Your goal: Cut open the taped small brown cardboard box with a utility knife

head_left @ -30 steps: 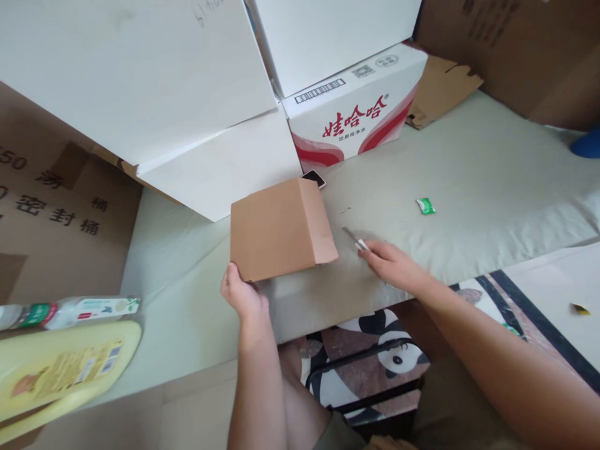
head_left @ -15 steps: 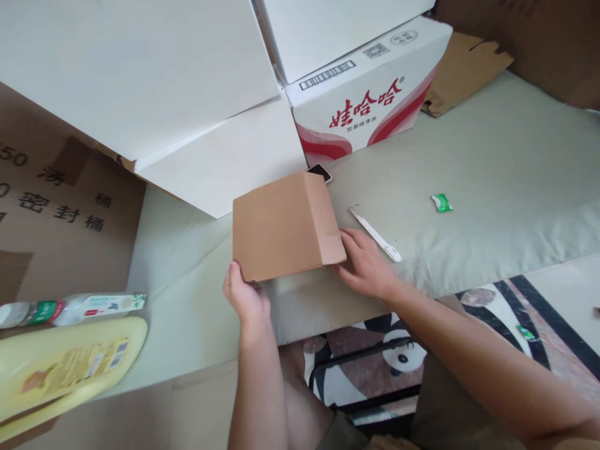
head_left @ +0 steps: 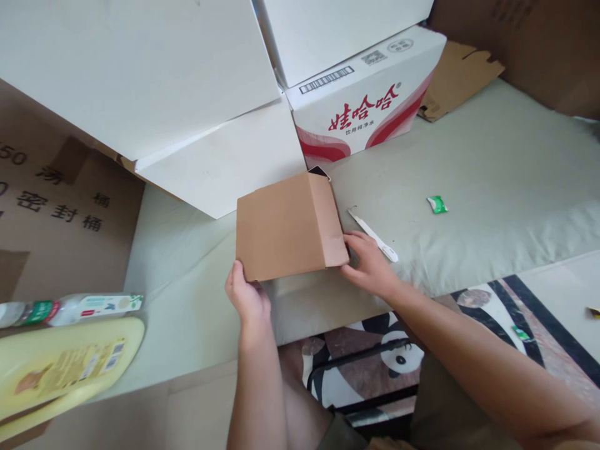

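Note:
A small brown cardboard box rests on the pale green sheet. My left hand grips its near left corner, fingers tucked under the box. My right hand holds the box's right side near the bottom corner, fingers curled against it. A thin white cutter lies on the sheet just right of my right hand, untouched. A dark phone peeks out behind the box's far corner.
Large white boxes and a red-printed white carton stand behind. A brown carton sits left, with a bottle and yellow package. A green wrapper lies right. A panda-print mat is below.
My right hand let go of the white cutter, left it on the sheet, and moved left onto the box's right side. The left hand stayed at the corner.

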A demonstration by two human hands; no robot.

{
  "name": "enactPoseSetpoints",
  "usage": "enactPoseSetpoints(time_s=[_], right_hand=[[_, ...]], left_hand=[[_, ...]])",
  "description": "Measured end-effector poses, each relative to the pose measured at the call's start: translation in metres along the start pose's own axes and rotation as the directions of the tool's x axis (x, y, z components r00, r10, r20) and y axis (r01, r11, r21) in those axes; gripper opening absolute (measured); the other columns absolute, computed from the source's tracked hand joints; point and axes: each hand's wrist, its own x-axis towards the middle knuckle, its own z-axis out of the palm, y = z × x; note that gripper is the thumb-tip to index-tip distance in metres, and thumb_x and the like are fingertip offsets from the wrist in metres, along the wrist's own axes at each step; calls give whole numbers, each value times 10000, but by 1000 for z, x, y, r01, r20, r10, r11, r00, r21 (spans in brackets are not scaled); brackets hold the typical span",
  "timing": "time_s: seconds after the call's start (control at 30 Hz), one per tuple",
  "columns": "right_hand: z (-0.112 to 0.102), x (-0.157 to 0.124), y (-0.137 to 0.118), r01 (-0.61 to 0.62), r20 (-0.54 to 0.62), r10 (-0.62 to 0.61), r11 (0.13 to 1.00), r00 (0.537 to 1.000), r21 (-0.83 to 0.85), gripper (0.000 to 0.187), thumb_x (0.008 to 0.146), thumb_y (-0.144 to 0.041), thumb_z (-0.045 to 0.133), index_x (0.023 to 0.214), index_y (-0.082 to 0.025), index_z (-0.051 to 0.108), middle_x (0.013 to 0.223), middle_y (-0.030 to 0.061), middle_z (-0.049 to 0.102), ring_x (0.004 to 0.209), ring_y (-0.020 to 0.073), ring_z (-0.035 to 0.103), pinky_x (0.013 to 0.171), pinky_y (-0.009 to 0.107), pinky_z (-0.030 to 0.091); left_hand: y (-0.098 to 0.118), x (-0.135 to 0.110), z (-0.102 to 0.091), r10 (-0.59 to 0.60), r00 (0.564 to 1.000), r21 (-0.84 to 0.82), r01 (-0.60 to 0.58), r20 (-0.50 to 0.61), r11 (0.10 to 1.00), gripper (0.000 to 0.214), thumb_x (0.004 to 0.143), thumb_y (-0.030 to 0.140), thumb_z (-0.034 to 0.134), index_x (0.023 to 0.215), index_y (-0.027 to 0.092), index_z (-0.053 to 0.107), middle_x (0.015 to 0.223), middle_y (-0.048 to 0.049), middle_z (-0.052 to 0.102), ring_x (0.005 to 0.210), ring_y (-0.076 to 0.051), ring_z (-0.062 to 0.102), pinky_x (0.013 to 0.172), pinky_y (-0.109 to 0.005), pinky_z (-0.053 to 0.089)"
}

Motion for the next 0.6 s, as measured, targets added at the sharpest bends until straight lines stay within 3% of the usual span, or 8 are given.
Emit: enactPoseSetpoints(time_s=[0.13, 0.27, 0.47, 0.6], right_hand=[[1, -1, -3, -8, 30, 5, 996, 1000, 92, 262, 936, -337, 487, 1112, -247, 660, 1147, 111, 718, 1192, 352, 615, 983, 544, 487], [4, 0, -4, -7, 52, -2, 984, 999, 180, 377, 1027, -332, 317, 1049, -279, 690, 1110, 83, 710, 1119, 289, 645, 948, 481, 510], [5, 1, -2, -25, 49, 19, 991, 999, 132, 197, 912, -353, 521, 1024, -236, 633, 1102, 113, 709, 1059, 323, 647, 892, 494, 507], [3, 0, 3, -40, 28, 36, 989, 999, 141, 213, 812, -286, 547, 1014, -237, 597, 1022, 101, 696, 1012, 323, 642, 881, 501, 512]], left_hand=[[-1, -1, 0, -2, 1000, 0, 2, 14, 1000, 279, 732, 408, 748, 838, 153, 708, 841, -35, 701, 718, -134, 637, 599, -225, 447], [-2, -2, 0, 2, 1000, 6, -2, 16, 1000, 273, 725, 407, 752, 811, 153, 699, 811, -27, 686, 706, -129, 627, 589, -217, 434], [1, -3, 3, -45, 999, 1, 45, -1, 999, 246, 716, 382, 750, 783, 152, 694, 798, -25, 683, 684, -123, 615, 573, -213, 424], [4, -5, 7, -63, 998, -8, 63, 4, 998, 240, 701, 372, 752, 780, 152, 696, 814, -26, 688, 698, -127, 621, 588, -218, 442]])
